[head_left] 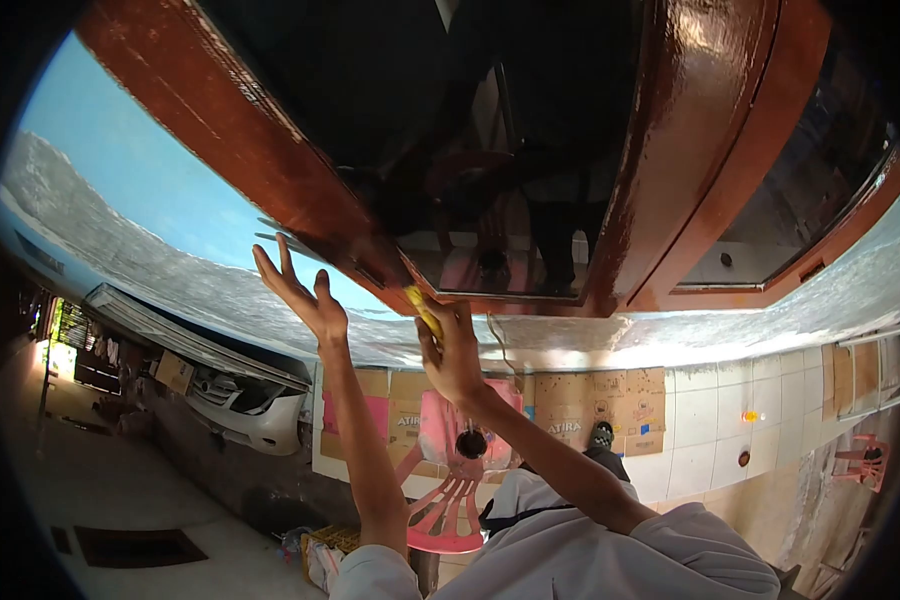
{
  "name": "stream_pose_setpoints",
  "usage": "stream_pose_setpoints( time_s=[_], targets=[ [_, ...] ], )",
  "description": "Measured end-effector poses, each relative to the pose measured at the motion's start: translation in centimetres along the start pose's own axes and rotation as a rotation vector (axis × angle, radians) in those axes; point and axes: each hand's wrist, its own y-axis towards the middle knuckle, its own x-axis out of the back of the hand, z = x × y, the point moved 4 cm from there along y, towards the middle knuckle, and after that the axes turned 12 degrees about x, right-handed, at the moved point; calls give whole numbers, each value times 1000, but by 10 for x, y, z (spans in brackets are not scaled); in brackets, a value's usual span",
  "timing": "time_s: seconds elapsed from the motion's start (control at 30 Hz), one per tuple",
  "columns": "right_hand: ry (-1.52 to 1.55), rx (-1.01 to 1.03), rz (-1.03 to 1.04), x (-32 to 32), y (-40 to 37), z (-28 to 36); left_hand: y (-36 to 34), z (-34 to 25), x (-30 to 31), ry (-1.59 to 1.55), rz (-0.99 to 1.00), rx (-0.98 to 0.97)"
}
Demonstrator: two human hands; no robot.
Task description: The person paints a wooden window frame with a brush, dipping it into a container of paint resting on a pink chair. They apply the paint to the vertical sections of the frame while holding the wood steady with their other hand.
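My right hand [452, 352] is closed around the yellow handle of a paintbrush [426, 313]. The brush's tip meets the lower corner of a glossy reddish-brown wooden window frame [300, 190]. To the left, my left hand [310, 305] is raised with its fingers spread, holding nothing, beside the frame's edge and the blue and grey wall [160, 225]. Dark glass [510, 220] fills the frame and reflects the pink chair. Below my hands, a round container with dark contents [471, 443] rests on a pink plastic chair [450, 510].
Flattened cardboard [565, 400] covers part of the white tiled floor [690, 440]. A thin cable [500, 345] hangs below the frame. A second brown-framed window [790, 200] is at right. A white car [255, 420] stands at left, and another pink chair [860, 465] is far right.
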Motion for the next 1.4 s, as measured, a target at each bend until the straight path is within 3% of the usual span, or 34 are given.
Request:
stream_pose_setpoints(
  time_s=[0.1, 0.27, 0.5, 0.6, 0.83, 1.13, 1.33, 1.4],
  targets=[
    [-1, -51, 8, 9, -8, 0, 2, -1, 6, 30, -4, -6],
    [0, 136, -53, 12, 18, 25, 9, -14, 12, 40, -32, 34],
    [-87, 119, 12, 18, 18, 29, 40, -34, 16, 42, -92, 33],
    [-20, 96, 12, 28, 30, 57, 43, -35, 17, 77, -87, 90],
    [-66, 343, -90, 26, 120, 145, 45, -34, 23, 37, -39, 145],
    [-86, 146, 23, 9, 95, 120, 44, -30, 21, 18, -47, 103],
    [-74, 297, -42, 19, 113, 151, 43, -32, 19, -2, -46, 113],
    [-52, 254, -24, 11, 124, 146, 43, -33, 20, 3, -41, 128]
  ],
)
